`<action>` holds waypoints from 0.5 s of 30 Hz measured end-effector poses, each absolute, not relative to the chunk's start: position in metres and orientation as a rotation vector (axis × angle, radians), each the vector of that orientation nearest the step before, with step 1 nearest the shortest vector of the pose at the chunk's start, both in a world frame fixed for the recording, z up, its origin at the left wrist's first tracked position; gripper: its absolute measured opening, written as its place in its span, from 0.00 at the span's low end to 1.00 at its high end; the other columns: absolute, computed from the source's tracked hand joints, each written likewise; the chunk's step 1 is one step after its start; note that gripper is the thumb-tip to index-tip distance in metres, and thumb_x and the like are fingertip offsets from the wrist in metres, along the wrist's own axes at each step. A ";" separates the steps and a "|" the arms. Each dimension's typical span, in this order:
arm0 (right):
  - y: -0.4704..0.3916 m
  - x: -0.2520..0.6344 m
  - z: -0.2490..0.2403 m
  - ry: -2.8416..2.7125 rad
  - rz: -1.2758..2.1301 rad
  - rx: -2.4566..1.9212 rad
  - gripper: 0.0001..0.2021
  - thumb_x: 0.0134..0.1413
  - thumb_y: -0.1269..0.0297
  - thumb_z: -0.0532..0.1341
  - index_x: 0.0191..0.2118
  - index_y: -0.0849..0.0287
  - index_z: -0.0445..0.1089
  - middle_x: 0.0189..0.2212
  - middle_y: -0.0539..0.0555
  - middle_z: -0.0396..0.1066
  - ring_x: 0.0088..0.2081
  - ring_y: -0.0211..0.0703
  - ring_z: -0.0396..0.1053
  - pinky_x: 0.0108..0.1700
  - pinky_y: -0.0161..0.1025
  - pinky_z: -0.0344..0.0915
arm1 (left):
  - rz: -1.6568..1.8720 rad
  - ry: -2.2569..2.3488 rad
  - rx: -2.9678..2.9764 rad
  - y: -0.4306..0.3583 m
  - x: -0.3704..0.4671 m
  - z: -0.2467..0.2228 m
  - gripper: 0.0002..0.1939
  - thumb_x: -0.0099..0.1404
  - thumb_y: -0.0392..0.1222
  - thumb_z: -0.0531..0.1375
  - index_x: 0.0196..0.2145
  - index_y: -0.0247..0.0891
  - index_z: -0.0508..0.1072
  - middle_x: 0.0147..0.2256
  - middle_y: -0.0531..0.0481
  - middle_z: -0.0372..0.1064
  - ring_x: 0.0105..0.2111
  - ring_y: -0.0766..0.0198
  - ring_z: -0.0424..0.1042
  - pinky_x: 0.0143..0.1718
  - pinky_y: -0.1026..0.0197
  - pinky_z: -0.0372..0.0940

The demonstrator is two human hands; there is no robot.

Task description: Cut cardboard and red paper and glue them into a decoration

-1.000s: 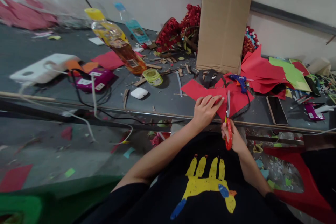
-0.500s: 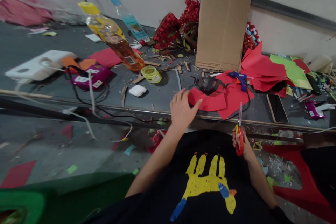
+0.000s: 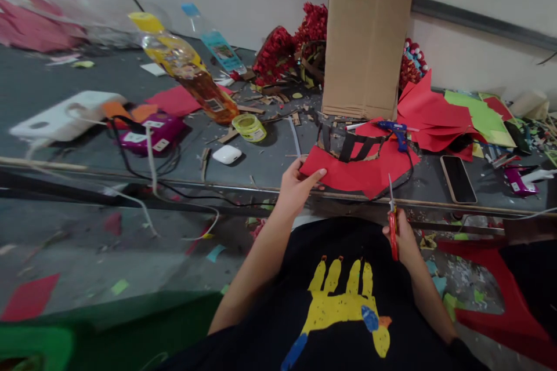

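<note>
My left hand (image 3: 300, 185) pinches the left end of a red paper piece (image 3: 343, 174) at the table's front edge, thumb on top and fingers beneath. Dark strips (image 3: 348, 146) with brownish edges stand along the far side of that paper; how they join it I cannot make out. My right hand (image 3: 401, 233) grips red-handled scissors (image 3: 393, 226) just off the table edge, blades pointing up and away from me. Behind the paper, a blue glue gun (image 3: 397, 132) lies on more red paper.
A tall cardboard panel (image 3: 369, 35) stands at the back. Left of centre are a leaning bottle (image 3: 187, 69), a small yellow jar (image 3: 249, 127) and a white earbud case (image 3: 227, 155). A phone (image 3: 458, 178) lies to the right. Cables (image 3: 209, 191) hang over the front edge.
My left hand has closed on the red paper's end and lifted it slightly, with the dark strips now more upright. The scissors in my right hand have turned and dropped a little.
</note>
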State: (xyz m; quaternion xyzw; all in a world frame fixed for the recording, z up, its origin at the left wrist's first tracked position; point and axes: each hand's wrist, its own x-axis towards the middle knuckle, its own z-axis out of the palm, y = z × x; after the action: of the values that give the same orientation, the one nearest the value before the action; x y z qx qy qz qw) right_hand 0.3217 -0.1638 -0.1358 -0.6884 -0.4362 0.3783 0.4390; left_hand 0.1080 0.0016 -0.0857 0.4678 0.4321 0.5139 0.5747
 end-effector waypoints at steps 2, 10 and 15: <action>-0.165 0.320 -0.125 -1.153 0.893 -1.808 0.18 0.45 0.62 0.59 0.44 0.54 0.59 0.28 0.47 0.65 0.26 0.37 0.64 0.30 0.34 0.63 | 1.249 1.007 1.018 -0.004 0.108 -0.085 0.23 0.42 0.48 0.70 0.31 0.38 0.63 0.26 0.56 0.68 0.20 0.71 0.68 0.18 0.69 0.67; -0.163 0.321 -0.115 -1.267 0.714 -2.021 0.18 0.45 0.61 0.59 0.44 0.56 0.59 0.27 0.48 0.69 0.29 0.42 0.67 0.35 0.38 0.63 | 1.295 1.008 0.956 -0.010 0.108 -0.081 0.23 0.41 0.46 0.71 0.30 0.38 0.63 0.24 0.57 0.69 0.18 0.70 0.69 0.19 0.68 0.68; -0.162 0.324 -0.120 -1.268 0.608 -2.086 0.20 0.43 0.56 0.59 0.43 0.57 0.59 0.30 0.51 0.69 0.29 0.43 0.67 0.33 0.38 0.62 | 1.314 1.020 0.964 -0.015 0.108 -0.081 0.23 0.42 0.45 0.71 0.29 0.38 0.62 0.23 0.57 0.69 0.19 0.70 0.69 0.18 0.69 0.67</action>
State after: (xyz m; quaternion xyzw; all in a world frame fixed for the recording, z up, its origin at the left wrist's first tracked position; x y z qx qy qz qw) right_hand 0.3241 -0.1623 -0.1199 -0.7888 -0.4797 0.2301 0.3079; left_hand 0.1078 -0.0149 -0.0806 0.4111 0.4352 0.5604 0.5723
